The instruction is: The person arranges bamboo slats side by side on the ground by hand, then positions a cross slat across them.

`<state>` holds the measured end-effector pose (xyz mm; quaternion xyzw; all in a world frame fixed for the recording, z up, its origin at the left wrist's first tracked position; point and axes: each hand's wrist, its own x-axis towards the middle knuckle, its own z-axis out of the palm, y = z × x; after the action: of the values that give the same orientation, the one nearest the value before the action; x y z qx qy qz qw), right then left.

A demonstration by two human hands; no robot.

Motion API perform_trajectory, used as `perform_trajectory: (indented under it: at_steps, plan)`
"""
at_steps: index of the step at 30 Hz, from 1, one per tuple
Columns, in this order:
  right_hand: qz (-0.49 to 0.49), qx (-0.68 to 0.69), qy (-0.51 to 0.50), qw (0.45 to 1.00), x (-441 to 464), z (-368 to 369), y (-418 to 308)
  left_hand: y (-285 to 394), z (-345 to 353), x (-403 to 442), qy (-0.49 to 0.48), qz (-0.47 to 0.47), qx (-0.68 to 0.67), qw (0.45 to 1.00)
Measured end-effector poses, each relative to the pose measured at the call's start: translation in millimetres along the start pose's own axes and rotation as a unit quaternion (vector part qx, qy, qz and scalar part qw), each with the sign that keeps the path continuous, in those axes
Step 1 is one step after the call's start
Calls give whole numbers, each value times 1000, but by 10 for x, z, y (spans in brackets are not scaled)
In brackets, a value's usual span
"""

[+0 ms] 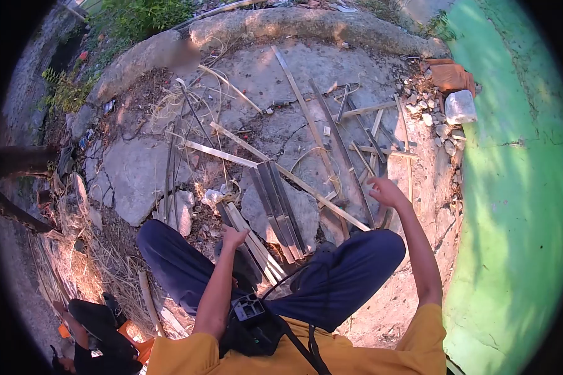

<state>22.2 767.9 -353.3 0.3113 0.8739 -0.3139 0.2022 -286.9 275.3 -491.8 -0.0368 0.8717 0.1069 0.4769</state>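
My left hand (234, 236) is over my left knee area, beside a bundle of pale wooden strips (254, 244) between my legs; its fingers are too small to make out clearly. To the right of those strips lie several dark flat bars (276, 203) side by side. My right hand (385, 191) is above my right knee with its fingers apart and nothing in it, near the long dark strip (341, 140). A long pale strip (288, 173) runs diagonally across the ground and ends at my right knee.
More strips (375, 131) lie crossed at the right. Tangled fibre (191, 103) is at the upper left. Bricks (450, 77), a white block (460, 107) and rubble border the green wall (519, 187). Another person (100, 331) sits at the lower left.
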Motion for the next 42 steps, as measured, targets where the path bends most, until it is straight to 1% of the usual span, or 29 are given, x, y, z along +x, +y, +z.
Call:
perform_trajectory:
  at_steps: [1,3,4,5,6,7,8,9,10,11,12,13,14,15,16,17,20,24,25,28,29,31,32,34,35,37,38,41,42]
  plan:
    - [16,3,1,1000,-93,15,44,33,-83,27,14,27,7,999]
    - [53,117,114,985,-11,21,43,146,-66,299,32,74,10,997]
    - [58,118,124,983,47,181,93,56,0,408,78,71,-8,994]
    - [44,121,205,970,105,382,116,48,53,576,124,69,-29,989]
    - [30,121,280,952,145,619,157,99,44,632,123,78,-27,989]
    - [39,31,291,956,173,875,172,109,-5,569,131,96,-48,986]
    - [79,30,278,957,190,1103,61,54,6,514,137,109,-70,982]
    - [117,30,263,957,195,1327,-97,-17,56,517,183,144,-71,970]
    - [117,0,257,959,179,1571,-219,-101,122,525,184,146,-72,969]
    - [113,-32,255,960,192,1800,-309,-172,204,560,187,146,-121,964]
    - [96,-19,251,963,203,2043,-356,-223,275,594,190,145,-171,956]
    - [79,-7,246,966,215,2234,-379,-132,281,400,183,120,-180,959]
    - [74,-8,254,964,239,2330,-402,-105,322,374,189,126,-185,956]
    - [60,-30,277,958,244,2377,-434,-78,372,355,209,112,-144,961]
    - [51,-52,298,952,234,2415,-420,-53,425,350,226,98,-99,964]
    - [44,-33,322,945,229,2430,-361,-60,437,353,232,107,-107,961]
    - [39,-6,304,952,141,2310,-400,17,350,172,222,118,-107,962]
    - [46,24,388,920,362,2450,-106,22,375,188,228,130,-102,960]
    - [74,-27,418,905,340,2359,-87,4,379,224,229,129,-99,960]
    - [82,-51,446,890,380,1933,196,-61,429,315,228,117,-99,962]
    - [82,-48,445,891,379,1870,212,-77,443,342,232,117,-98,961]
    - [18,-4,406,914,365,1801,262,-45,442,315,237,119,-96,959]
    - [19,-3,407,913,354,1810,271,-21,429,281,232,111,-106,961]
    - [-23,-23,366,930,354,1909,297,-5,419,223,228,101,-115,962]
    - [-23,-22,367,930,380,1928,318,6,406,197,225,102,-107,963]
    - [33,-5,401,916,478,1927,369,-20,403,246,225,104,-104,963]
    - [29,-5,402,915,506,1926,399,-33,404,265,228,108,-107,962]
    - [43,2,379,924,430,1782,225,-168,458,414,244,126,-119,954]
    - [53,-4,344,937,345,1696,82,-169,456,442,252,140,-126,949]
